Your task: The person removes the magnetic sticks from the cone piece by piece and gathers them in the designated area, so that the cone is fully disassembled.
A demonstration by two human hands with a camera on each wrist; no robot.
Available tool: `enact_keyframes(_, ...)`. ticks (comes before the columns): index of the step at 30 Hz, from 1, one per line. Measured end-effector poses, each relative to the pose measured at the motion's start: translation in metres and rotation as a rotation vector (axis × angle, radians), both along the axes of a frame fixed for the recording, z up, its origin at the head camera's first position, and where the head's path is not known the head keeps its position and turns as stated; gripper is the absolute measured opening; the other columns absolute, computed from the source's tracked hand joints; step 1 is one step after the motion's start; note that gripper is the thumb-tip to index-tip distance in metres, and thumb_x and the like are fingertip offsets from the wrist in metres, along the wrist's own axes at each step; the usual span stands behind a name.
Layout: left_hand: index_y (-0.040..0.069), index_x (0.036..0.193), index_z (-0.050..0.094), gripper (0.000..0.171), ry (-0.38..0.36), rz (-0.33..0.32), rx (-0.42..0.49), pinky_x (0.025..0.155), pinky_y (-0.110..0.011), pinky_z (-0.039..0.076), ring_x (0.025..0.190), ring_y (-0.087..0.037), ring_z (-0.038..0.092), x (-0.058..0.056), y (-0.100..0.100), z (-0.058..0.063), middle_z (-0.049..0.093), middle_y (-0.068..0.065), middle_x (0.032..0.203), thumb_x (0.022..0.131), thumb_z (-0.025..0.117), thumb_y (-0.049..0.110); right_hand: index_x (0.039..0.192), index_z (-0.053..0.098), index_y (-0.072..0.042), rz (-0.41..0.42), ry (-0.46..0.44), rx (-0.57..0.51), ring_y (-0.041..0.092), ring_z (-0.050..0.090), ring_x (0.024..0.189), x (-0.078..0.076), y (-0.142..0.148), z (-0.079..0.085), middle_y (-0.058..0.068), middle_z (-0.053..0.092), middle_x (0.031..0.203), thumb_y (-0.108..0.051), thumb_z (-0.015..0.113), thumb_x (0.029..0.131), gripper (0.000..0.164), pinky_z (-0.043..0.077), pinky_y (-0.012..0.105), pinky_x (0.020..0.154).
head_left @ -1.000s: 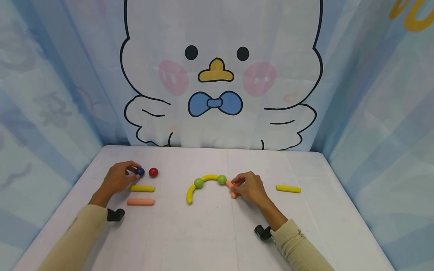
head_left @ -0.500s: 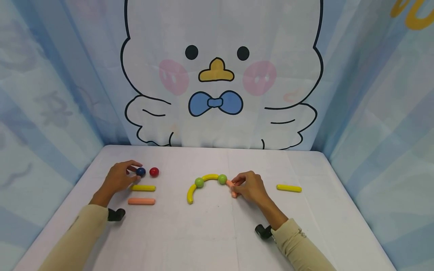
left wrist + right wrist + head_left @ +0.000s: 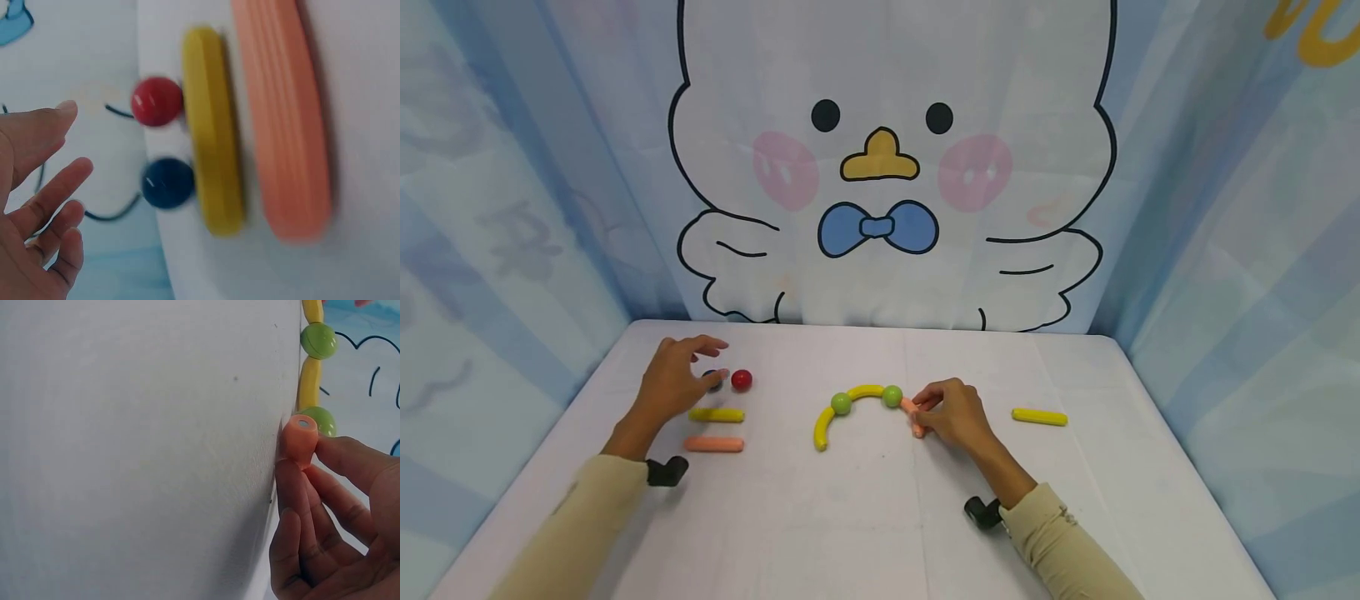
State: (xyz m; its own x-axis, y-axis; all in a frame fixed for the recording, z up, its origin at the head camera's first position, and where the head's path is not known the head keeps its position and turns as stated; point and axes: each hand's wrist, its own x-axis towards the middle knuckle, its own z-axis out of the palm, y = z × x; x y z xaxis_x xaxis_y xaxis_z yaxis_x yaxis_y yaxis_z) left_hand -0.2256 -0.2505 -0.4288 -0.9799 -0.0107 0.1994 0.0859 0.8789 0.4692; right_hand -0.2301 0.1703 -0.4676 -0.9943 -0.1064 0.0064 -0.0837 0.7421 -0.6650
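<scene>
My right hand pinches an orange curved stick between thumb and fingers, down at the table. The stick's far end meets a green ball, which ends an arch of yellow curved sticks and another green ball. My left hand hovers by a dark blue ball, thumb and fingers spread apart and holding nothing. In the head view, that thumb partly hides the blue ball. Just right of it sits a red ball.
On the left, a yellow straight stick and an orange straight stick lie one below the other, nearer me than the balls. Another yellow stick lies to the right on the white table. A printed curtain hangs behind.
My left hand has let go of the blue ball, lifted slightly and spread its fingers. The right hand holds still on the orange curved stick.
</scene>
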Motion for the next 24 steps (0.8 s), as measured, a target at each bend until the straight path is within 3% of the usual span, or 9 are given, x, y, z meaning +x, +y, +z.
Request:
enact_keyframes(6, 0.019, 0.123, 0.068, 0.039, 0.062, -0.112, 0.016, 0.083, -0.045, 0.050, 0.106, -0.028, 0.050, -0.003, 0.048, 0.012, 0.070, -0.007, 0.114, 0.086, 0.079, 0.025, 0.090, 0.078, -0.021, 0.003, 0.000, -0.007, 0.017, 0.063, 0.088, 0.001, -0.001, 0.001, -0.007, 0.071, 0.079, -0.021, 0.085, 0.078, 0.014, 0.047, 0.030, 0.071)
enact_keyframes(12, 0.025, 0.121, 0.069, 0.038, 0.006, -0.205, 0.040, 0.087, -0.040, 0.049, 0.107, -0.024, 0.053, -0.003, 0.104, 0.016, 0.069, 0.001, 0.113, 0.085, 0.080, 0.030, 0.090, 0.078, -0.020, 0.014, 0.014, -0.012, 0.018, 0.064, 0.088, 0.002, -0.001, 0.004, -0.006, 0.071, 0.079, -0.021, 0.085, 0.078, 0.014, 0.047, 0.030, 0.070)
enact_keyframes(18, 0.025, 0.119, 0.070, 0.036, -0.043, -0.300, 0.057, 0.088, -0.038, 0.051, 0.104, -0.022, 0.056, -0.009, 0.153, 0.004, 0.070, -0.001, 0.111, 0.085, 0.080, 0.029, 0.089, 0.078, -0.020, 0.015, 0.014, -0.001, 0.016, 0.062, 0.086, -0.001, -0.002, 0.005, -0.007, 0.071, 0.079, -0.025, 0.086, 0.078, 0.014, 0.046, 0.031, 0.070)
enact_keyframes(24, 0.018, 0.116, 0.073, 0.034, -0.061, -0.406, 0.055, 0.083, -0.035, 0.050, 0.095, -0.020, 0.058, -0.017, 0.187, -0.013, 0.071, -0.002, 0.108, 0.084, 0.081, 0.027, 0.090, 0.078, -0.017, 0.025, 0.004, 0.020, 0.013, 0.061, 0.077, -0.004, -0.006, 0.006, -0.006, 0.070, 0.076, -0.022, 0.087, 0.076, 0.017, 0.046, 0.030, 0.068)
